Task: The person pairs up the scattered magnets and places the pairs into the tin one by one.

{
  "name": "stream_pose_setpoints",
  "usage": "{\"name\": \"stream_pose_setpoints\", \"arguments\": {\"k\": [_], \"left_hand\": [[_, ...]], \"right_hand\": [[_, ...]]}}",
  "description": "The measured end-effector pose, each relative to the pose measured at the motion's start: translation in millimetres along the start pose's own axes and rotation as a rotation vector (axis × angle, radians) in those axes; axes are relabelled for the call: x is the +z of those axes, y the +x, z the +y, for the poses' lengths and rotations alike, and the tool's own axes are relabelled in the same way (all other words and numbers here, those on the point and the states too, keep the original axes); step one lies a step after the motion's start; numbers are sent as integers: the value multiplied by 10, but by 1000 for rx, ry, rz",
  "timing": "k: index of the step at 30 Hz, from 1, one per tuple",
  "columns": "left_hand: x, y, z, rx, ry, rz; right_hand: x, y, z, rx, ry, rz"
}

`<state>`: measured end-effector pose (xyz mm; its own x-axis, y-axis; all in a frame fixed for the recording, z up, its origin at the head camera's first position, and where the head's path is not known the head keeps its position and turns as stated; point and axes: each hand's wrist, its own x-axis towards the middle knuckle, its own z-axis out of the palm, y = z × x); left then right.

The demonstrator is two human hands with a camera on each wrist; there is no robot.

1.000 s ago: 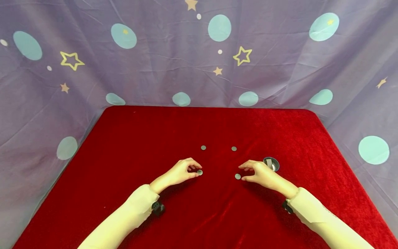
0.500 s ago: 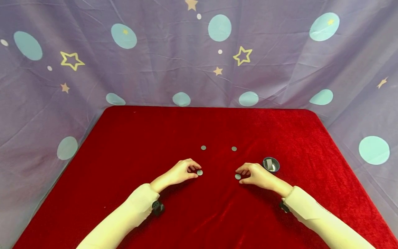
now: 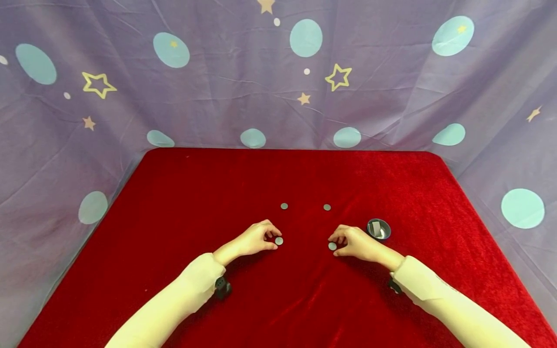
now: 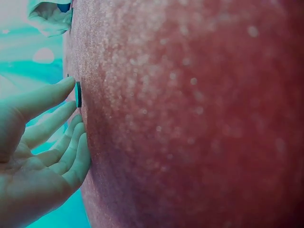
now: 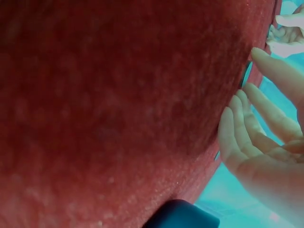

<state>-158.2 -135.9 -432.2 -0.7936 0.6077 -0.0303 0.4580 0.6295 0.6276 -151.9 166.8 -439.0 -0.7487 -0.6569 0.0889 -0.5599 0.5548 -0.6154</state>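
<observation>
Two small, flat grey round discs lie on the red cloth between the hands. My left hand [image 3: 254, 239] has its thumb and index fingertips at opposite sides of the left disc [image 3: 279, 240]; the left wrist view shows this disc [image 4: 78, 95] edge-on between those tips. My right hand [image 3: 356, 242] stands likewise around the right disc [image 3: 332, 246]. In the right wrist view the thumb tip sits a little off that disc [image 5: 246, 74], with the index fingertip close to its other side. Both hands rest low over the cloth, other fingers gently bent.
Two more grey discs lie farther back, a left one [image 3: 284, 206] and a right one [image 3: 327, 207]. A dark-rimmed bowl [image 3: 388, 234] holding a pale rectangular piece stands beyond the right hand. A patterned purple curtain [image 3: 209, 96] surrounds the red-covered table [image 3: 217, 183].
My right hand has moved left and closer to its disc, bringing thumb and index fingertip to either side of it and uncovering the bowl. The left hand has barely shifted; the discs lie where they were.
</observation>
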Motion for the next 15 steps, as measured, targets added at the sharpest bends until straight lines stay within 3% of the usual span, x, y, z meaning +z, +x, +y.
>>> {"name": "stream_pose_setpoints", "arguments": {"k": [15], "left_hand": [[40,53,24,9,48,18]], "right_hand": [[24,48,-24,-8,-38,27]]}}
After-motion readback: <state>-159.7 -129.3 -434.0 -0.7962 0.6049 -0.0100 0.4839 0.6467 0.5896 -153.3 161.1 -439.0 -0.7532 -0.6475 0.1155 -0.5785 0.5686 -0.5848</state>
